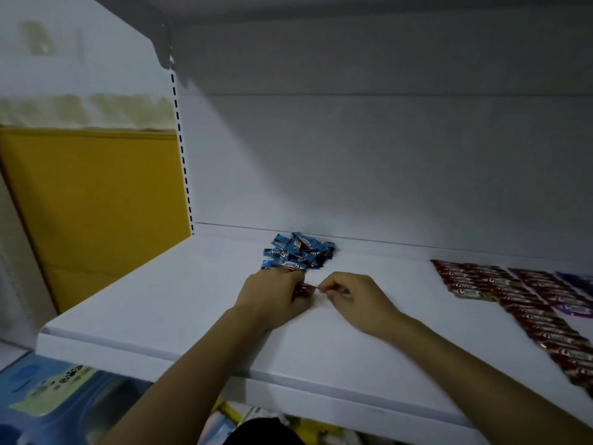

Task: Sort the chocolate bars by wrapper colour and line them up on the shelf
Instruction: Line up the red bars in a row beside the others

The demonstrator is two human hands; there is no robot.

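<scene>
A heap of blue-wrapped chocolate bars (296, 250) lies at the back of the white shelf (160, 303). Just in front of it, my left hand (272, 293) grips a few dark red-wrapped bars (303, 289). My right hand (351, 298) pinches the end of one of those bars between thumb and fingertips. To the right, a long row of red-wrapped bars (526, 316) runs toward the shelf's front edge. A row of purple-wrapped bars (552, 292) lies beside it, and a darker blue-violet row (577, 281) shows at the frame's right edge.
The shelf's back wall (353, 155) rises close behind the blue heap. A slotted upright (183, 155) and a yellow panel (96, 203) stand at the left. Below the shelf's front edge are blue packages (48, 396) and other blurred goods.
</scene>
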